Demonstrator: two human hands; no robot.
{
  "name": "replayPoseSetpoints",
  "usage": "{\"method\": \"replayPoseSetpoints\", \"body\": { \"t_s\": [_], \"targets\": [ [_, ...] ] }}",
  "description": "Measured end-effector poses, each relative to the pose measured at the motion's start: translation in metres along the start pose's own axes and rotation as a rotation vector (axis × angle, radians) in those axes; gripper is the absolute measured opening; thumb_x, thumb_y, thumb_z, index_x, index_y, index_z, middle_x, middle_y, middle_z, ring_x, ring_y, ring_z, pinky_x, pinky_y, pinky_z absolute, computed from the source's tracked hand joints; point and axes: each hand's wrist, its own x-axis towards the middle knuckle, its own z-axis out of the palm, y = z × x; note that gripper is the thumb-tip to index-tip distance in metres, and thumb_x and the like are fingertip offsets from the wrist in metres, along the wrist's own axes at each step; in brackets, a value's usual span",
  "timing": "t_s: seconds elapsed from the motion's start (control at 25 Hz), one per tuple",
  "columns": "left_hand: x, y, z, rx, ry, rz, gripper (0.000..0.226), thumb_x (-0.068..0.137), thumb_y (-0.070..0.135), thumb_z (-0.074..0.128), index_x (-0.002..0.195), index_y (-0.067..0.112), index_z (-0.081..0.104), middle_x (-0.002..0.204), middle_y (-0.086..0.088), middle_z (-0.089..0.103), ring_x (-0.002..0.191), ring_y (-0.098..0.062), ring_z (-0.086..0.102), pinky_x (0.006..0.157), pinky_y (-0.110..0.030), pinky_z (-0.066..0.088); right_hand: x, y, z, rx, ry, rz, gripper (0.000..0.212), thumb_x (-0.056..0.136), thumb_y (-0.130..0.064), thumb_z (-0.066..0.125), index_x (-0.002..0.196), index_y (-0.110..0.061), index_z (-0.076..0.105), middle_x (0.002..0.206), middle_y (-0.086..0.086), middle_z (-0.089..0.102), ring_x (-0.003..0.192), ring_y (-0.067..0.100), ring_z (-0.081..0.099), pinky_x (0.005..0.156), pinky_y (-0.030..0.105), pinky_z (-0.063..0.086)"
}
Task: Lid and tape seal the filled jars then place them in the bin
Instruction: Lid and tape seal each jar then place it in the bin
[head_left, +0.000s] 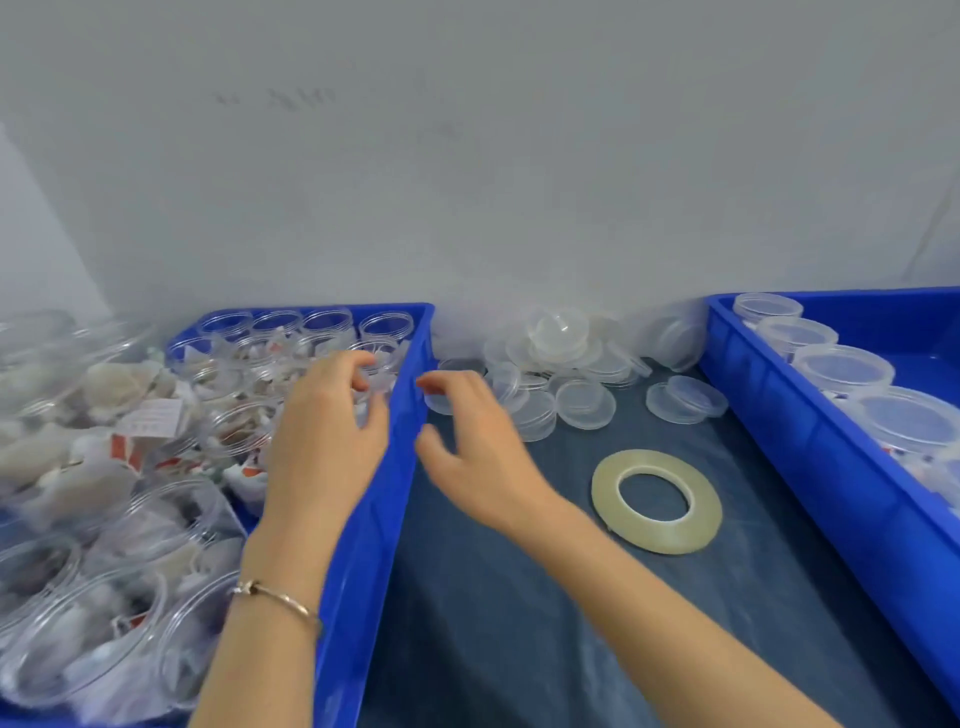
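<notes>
A blue bin (363, 545) on the left holds several clear filled jars (244, 415) without lids. My left hand (324, 436) hovers over the jars near the bin's right wall, fingers loosely curled and holding nothing. My right hand (467, 447) hangs just right of that wall above the dark table, fingers relaxed, also holding nothing. A pile of clear lids (566, 364) lies against the back wall. A roll of clear tape (657, 501) lies flat on the table right of my right hand. A second blue bin (779, 415) at the right holds several lidded jars (844, 366).
More filled open jars (78, 623) crowd the near left corner. The dark plastic-covered table surface (519, 623) runs between the two bins. A plain grey wall stands directly behind everything.
</notes>
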Motion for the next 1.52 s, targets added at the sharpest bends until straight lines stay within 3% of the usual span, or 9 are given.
{"method": "replayPoseSetpoints", "body": {
  "t_s": [0.24,0.48,0.76,0.92,1.12,1.24,1.36,1.44,1.52],
  "targets": [
    [0.02,-0.051,0.021,0.222,-0.327,-0.24,0.052,0.092,0.004,0.049,0.141,0.004,0.032,0.148,-0.019,0.029,0.131,-0.035,0.037,0.104,-0.042,0.033,0.027,0.0,0.075,0.048,-0.187,0.197,0.055,0.09,0.001,0.045,0.142,-0.004,0.028,0.135,0.014,0.038,0.112,0.028,0.045,0.091,0.037,0.042],
    [0.035,-0.069,0.042,0.303,-0.499,-0.257,0.058,0.097,0.012,0.047,0.146,0.006,0.018,0.155,-0.014,0.015,0.137,-0.033,0.029,0.108,-0.044,0.032,0.037,0.013,0.091,-0.188,-0.234,0.177,0.07,0.089,0.005,0.051,0.148,-0.001,0.014,0.144,0.015,0.029,0.123,0.028,0.041,0.085,0.028,0.038],
    [0.043,-0.069,0.043,0.251,-0.287,-0.279,0.02,0.095,0.014,0.055,0.097,-0.005,0.06,0.099,-0.021,0.065,0.093,-0.036,0.061,0.086,-0.046,0.046,0.039,0.02,0.096,-0.253,-0.226,0.133,0.08,0.091,-0.007,0.059,0.15,-0.003,0.005,0.145,0.014,0.027,0.125,0.026,0.039,0.088,0.027,0.039],
    [0.041,-0.051,0.025,0.074,-0.1,-0.257,0.011,0.092,0.006,0.055,0.09,-0.003,0.061,0.093,-0.017,0.062,0.092,-0.032,0.057,0.085,-0.045,0.045,0.037,0.021,0.089,-0.097,-0.207,0.114,0.085,0.089,-0.01,0.06,0.151,-0.008,0.002,0.149,0.013,0.021,0.127,0.028,0.037,0.089,0.029,0.039],
    [0.033,0.008,0.007,-0.002,0.161,0.153,0.014,0.084,-0.002,0.058,0.076,0.008,0.051,0.086,-0.009,0.053,0.1,-0.033,0.046,0.1,-0.039,0.032,0.029,0.031,0.055,0.214,0.021,0.077,0.103,0.079,-0.03,0.075,0.152,-0.017,0.005,0.147,-0.014,0.022,0.134,-0.004,0.02,0.101,0.001,0.019],
    [0.01,0.05,0.03,-0.089,0.147,0.247,0.018,0.081,-0.001,0.063,0.076,0.012,0.051,0.083,-0.001,0.048,0.098,-0.036,0.047,0.09,-0.031,0.031,0.015,0.054,0.026,0.296,0.136,0.119,0.089,0.066,-0.038,0.077,0.141,-0.029,0.031,0.137,-0.009,0.047,0.124,0.004,0.047,0.095,0.017,0.04],
    [-0.026,0.064,0.073,-0.21,0.024,0.231,0.023,0.08,-0.003,0.065,0.074,0.013,0.051,0.082,-0.001,0.049,0.104,-0.031,0.046,0.1,-0.045,0.035,-0.018,0.087,0.001,0.114,0.17,0.254,0.048,0.059,-0.055,0.065,0.101,-0.05,0.043,0.099,-0.031,0.055,0.088,-0.012,0.055,0.067,0.006,0.038],
    [-0.049,0.054,0.101,-0.351,-0.011,0.193,0.019,0.08,0.001,0.069,0.084,0.014,0.057,0.089,0.004,0.052,0.101,-0.018,0.048,0.098,-0.046,0.04,-0.045,0.111,-0.009,0.066,0.142,0.332,0.052,0.054,-0.057,0.067,0.099,-0.043,0.045,0.096,-0.028,0.057,0.086,-0.011,0.055,0.067,0.008,0.039],
    [-0.063,0.042,0.121,-0.559,-0.042,0.055,0.046,0.074,0.01,0.078,0.11,0.026,0.055,0.111,0.01,0.048,0.109,-0.006,0.049,0.095,-0.032,0.045,-0.063,0.13,-0.013,0.081,0.109,0.345,0.057,0.052,-0.049,0.077,0.099,-0.037,0.047,0.097,-0.022,0.058,0.088,-0.008,0.057,0.069,0.01,0.041]
  ]
}}
